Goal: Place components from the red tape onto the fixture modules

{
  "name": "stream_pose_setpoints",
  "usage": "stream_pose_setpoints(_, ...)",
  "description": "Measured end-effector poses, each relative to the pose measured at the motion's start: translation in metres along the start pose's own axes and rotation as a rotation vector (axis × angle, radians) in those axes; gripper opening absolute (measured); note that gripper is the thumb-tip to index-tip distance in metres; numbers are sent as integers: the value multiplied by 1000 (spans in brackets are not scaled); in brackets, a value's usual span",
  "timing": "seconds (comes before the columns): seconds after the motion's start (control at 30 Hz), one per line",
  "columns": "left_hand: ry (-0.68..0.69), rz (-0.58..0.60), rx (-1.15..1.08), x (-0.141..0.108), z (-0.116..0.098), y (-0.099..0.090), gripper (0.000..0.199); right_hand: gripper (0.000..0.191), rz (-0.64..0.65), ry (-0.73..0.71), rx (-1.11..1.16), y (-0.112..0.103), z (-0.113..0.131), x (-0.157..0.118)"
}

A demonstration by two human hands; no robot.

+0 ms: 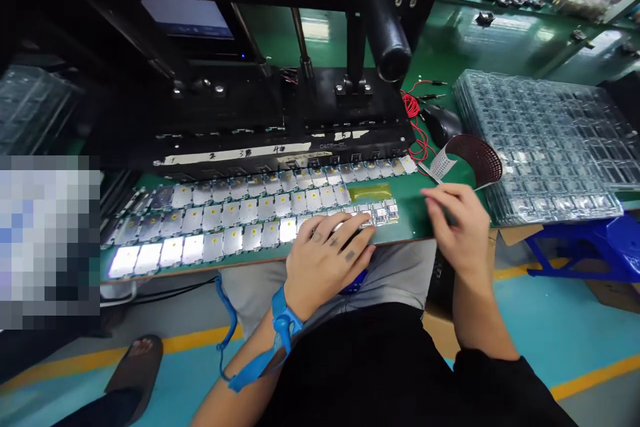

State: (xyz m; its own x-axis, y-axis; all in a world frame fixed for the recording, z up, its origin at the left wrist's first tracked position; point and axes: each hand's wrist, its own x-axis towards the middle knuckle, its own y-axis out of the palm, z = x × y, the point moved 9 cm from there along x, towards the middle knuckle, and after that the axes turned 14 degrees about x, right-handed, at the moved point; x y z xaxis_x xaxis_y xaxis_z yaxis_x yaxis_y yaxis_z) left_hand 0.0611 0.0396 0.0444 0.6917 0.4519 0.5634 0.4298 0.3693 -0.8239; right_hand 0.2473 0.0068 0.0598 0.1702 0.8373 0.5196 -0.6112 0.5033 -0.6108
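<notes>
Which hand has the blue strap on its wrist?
The left hand: a blue wrist strap circles its wrist, while the right hand has a bare wrist.

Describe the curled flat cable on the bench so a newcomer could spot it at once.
Start at the green workbench and the black test fixture along its far side. To the fixture's right, beside the stacked clear plastic trays, a curled flat ribbon cable arcs just above the right hand. Unlike the thin red wires nearby, it is a wide dark-and-white band.

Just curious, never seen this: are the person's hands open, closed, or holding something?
Left hand: palm down on the rows of circuit modules; cannot tell if it holds one.
Right hand: half open, holding nothing visible.
</notes>
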Motion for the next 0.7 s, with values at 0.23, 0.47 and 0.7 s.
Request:
stream_pose_setpoints(0.23,12,-39,-30,0,0,-2,24,31,185,163,-286,-9,-48,4)
stream_pose_setpoints(0.47,15,-52,-48,0,-1,-4,21,27,267,243,-130,-32,-22,-19)
stream_pose_setpoints(0.7,1,-105,-65,-2,0,-5,23,28,-29,313,135,-50,-29,14)
